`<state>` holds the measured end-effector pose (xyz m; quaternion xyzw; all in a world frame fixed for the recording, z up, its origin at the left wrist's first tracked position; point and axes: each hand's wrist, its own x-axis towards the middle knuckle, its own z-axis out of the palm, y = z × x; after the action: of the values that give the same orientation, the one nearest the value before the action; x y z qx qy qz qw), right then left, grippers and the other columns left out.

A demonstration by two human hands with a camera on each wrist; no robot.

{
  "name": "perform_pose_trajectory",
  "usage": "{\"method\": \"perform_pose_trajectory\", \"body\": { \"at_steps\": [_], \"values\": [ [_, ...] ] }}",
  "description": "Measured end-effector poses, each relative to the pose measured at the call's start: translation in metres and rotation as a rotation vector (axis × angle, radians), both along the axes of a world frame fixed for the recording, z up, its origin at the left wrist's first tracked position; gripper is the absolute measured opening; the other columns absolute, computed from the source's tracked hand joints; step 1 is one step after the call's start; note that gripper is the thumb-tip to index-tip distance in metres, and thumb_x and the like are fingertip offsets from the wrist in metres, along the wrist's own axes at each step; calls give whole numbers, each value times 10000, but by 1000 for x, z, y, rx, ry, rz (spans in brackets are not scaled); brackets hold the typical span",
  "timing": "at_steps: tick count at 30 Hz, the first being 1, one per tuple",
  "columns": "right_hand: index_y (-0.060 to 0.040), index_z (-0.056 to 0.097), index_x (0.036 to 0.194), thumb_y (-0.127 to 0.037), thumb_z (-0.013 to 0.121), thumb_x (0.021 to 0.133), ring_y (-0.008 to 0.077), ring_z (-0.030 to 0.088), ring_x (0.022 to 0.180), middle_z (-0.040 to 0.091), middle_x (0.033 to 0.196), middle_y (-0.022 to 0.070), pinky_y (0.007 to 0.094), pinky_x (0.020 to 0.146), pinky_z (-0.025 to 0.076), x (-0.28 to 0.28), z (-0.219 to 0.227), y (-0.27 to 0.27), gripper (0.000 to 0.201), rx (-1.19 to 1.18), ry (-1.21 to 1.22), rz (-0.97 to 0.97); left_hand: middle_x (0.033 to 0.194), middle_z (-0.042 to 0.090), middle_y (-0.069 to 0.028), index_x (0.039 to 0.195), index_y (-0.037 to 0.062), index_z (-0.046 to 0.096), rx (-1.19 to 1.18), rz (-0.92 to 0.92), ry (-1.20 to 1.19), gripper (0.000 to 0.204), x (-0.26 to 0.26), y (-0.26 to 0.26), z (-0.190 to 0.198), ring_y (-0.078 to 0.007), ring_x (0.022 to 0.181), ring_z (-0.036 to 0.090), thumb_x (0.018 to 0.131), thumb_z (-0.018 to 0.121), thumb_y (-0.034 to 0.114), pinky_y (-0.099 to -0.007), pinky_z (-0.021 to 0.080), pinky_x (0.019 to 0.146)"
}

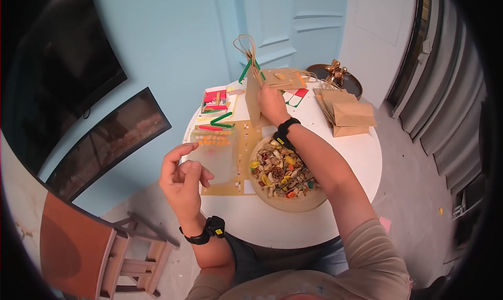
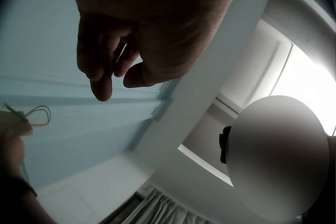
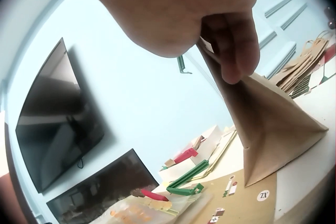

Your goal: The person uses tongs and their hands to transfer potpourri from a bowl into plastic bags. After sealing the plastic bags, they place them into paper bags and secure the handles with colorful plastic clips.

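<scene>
A brown paper bag [image 1: 253,102] stands upright at the table's far side, its twisted handles rising above; my right hand [image 1: 272,105] grips its upper edge. In the right wrist view the fingers of that hand [image 3: 210,14] pinch the bag [image 3: 275,129], whose base is at the table. Green clip pieces [image 1: 244,71] show beside the handles. My left hand [image 1: 182,182] hovers over a clear plastic pouch [image 1: 214,161], fingers loosely bent and holding nothing; the left wrist view shows this hand [image 2: 142,35] in the air.
A wide bowl of dried potpourri [image 1: 280,171] sits near the table's front. A box with red items [image 1: 215,99] and green clips [image 1: 222,118] lie at the left. Folded paper bags [image 1: 346,111] rest at the right, before a dark round tray [image 1: 356,85] with a shiny figurine.
</scene>
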<state>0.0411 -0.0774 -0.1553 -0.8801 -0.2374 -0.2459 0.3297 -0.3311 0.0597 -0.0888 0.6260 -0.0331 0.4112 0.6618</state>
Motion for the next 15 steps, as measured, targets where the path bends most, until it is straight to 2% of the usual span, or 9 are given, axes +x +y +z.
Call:
{"method": "perform_pose_trajectory", "body": {
  "at_steps": [2,5,9,15],
  "values": [
    [92,753,961,-206,602,1077,571,765,878,753,899,378,628,839,633,9,-2,4,354,-21,-18,3,1410,742,-233,1375,-79,652,3,0,1,322,1,-1,0,-155,727,749,1055,662,-42,-259,561,585],
    [98,785,866,-245,581,1099,580,758,870,747,891,387,634,853,630,-21,32,8,463,31,87,-78,1407,743,-232,1376,-80,652,-3,-9,7,321,2,-2,0,-154,728,748,1058,665,-41,-259,562,587],
    [103,790,874,-309,557,1122,585,757,864,748,890,388,641,874,628,-10,31,9,534,62,89,-50,1364,746,-230,1357,-71,655,13,32,21,311,5,-8,0,-154,679,704,1056,644,4,-259,531,537],
    [99,805,898,-376,576,1117,572,770,881,760,911,384,625,882,637,4,25,13,571,92,102,-46,1354,751,-212,1348,-67,659,17,38,50,300,9,-10,1,-144,687,699,1062,659,23,-260,529,550]
  ]
}}
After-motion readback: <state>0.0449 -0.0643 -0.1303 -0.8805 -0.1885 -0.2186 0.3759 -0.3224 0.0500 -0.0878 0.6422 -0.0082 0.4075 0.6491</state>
